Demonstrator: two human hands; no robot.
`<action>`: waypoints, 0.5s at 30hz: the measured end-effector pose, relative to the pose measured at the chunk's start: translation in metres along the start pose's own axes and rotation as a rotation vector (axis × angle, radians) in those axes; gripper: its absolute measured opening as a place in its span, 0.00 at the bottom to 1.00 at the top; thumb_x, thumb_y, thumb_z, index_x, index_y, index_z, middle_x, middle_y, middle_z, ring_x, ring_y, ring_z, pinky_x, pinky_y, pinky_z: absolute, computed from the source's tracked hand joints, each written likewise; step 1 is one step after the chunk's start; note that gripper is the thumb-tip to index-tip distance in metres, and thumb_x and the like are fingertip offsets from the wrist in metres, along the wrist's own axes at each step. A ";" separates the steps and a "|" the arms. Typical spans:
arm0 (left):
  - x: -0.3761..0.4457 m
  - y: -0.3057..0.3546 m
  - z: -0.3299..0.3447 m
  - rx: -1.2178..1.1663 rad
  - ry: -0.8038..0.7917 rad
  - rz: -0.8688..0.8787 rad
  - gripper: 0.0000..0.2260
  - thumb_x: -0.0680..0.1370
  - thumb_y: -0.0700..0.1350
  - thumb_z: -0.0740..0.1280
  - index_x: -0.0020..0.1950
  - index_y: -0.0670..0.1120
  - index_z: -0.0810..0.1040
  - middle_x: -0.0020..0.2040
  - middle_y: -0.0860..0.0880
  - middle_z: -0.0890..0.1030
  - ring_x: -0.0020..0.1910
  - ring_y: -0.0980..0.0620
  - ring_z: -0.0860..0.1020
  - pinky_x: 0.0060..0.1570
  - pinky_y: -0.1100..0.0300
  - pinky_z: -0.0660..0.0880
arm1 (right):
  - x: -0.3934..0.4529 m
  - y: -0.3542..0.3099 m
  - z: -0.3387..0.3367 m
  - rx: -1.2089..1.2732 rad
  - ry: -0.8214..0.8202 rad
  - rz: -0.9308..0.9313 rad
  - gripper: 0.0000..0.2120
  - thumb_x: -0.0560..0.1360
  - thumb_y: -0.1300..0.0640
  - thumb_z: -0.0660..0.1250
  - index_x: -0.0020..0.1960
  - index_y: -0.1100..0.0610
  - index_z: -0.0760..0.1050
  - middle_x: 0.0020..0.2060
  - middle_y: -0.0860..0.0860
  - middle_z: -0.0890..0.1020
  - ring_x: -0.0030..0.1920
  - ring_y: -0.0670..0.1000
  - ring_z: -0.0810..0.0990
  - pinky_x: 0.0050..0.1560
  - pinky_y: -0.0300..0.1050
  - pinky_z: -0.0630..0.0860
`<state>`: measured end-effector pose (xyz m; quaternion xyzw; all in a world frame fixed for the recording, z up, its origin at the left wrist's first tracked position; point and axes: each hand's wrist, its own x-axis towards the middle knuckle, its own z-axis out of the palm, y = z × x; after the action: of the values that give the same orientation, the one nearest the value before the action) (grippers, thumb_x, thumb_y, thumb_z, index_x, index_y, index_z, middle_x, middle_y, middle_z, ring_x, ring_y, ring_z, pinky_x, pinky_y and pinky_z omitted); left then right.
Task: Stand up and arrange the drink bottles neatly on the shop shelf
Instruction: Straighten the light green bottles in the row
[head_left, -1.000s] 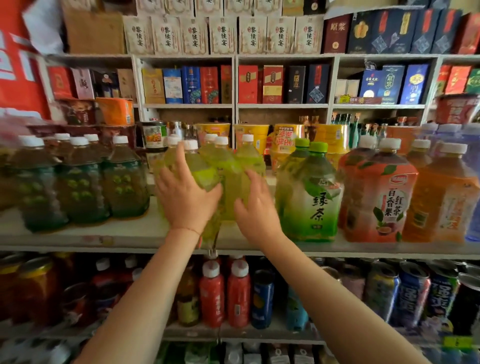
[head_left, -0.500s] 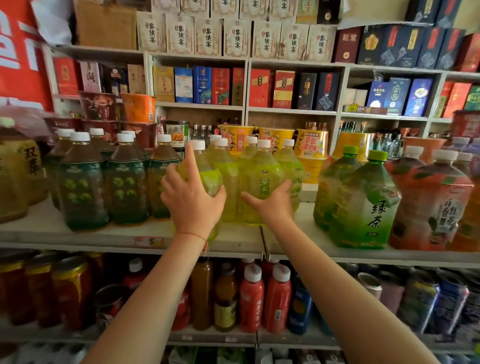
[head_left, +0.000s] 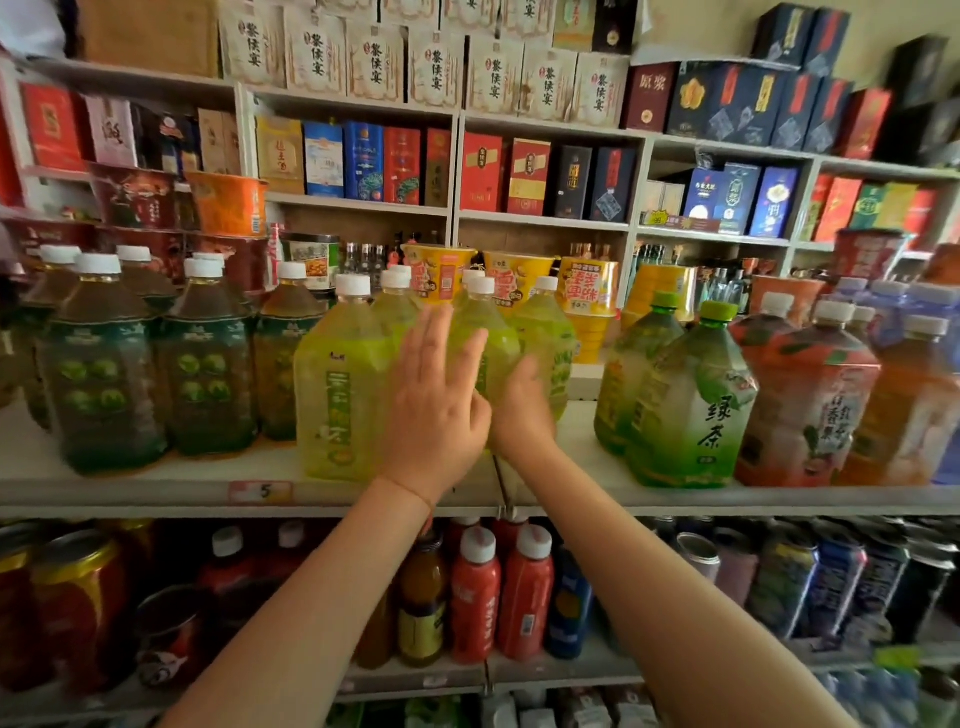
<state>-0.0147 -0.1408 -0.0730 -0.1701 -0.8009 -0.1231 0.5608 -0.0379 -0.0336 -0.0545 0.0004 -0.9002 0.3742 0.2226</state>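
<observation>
Yellow-green tea bottles (head_left: 343, 384) stand clustered mid-shelf (head_left: 156, 486), between dark green bottles (head_left: 104, 384) and green-cap bottles (head_left: 685, 395). Left hand (head_left: 434, 415) spread flat, fingers extended against the cluster; right hand (head_left: 522, 410) flat on a rear bottle, blurred. Step: squaring up the group. Next likely needs an even push to align fronts.

left hand (head_left: 434, 415) flat | right hand (head_left: 522, 410) | yellow-green bottles (head_left: 337, 384) upright, shelf (head_left: 156, 486)

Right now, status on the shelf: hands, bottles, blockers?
Left hand open, flat against yellow-green bottles. Right hand pressing beside it. Bottles upright. Green-cap bottles stand right, apart.
</observation>
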 end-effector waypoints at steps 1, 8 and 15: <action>0.006 0.005 0.005 -0.018 -0.043 -0.016 0.25 0.75 0.40 0.68 0.73 0.44 0.71 0.77 0.35 0.63 0.78 0.35 0.60 0.75 0.38 0.61 | -0.002 0.003 -0.002 -0.014 -0.026 -0.032 0.28 0.79 0.51 0.67 0.71 0.60 0.58 0.64 0.57 0.74 0.58 0.57 0.77 0.55 0.53 0.77; 0.053 0.007 0.022 0.098 -0.310 -0.184 0.23 0.83 0.58 0.55 0.79 0.55 0.62 0.80 0.36 0.58 0.80 0.35 0.53 0.78 0.38 0.44 | 0.031 0.030 -0.029 0.122 0.158 0.056 0.27 0.76 0.61 0.69 0.71 0.60 0.62 0.66 0.58 0.70 0.64 0.59 0.72 0.64 0.54 0.73; 0.050 0.007 0.046 0.153 -0.296 -0.219 0.28 0.79 0.67 0.58 0.76 0.56 0.66 0.74 0.36 0.67 0.76 0.37 0.63 0.77 0.39 0.47 | 0.079 0.039 -0.023 0.237 0.084 0.223 0.48 0.74 0.52 0.75 0.79 0.62 0.46 0.75 0.60 0.64 0.73 0.62 0.66 0.69 0.55 0.67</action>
<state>-0.0666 -0.1098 -0.0416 -0.0552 -0.8953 -0.0956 0.4315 -0.1061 0.0232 -0.0348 -0.0889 -0.8342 0.4998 0.2155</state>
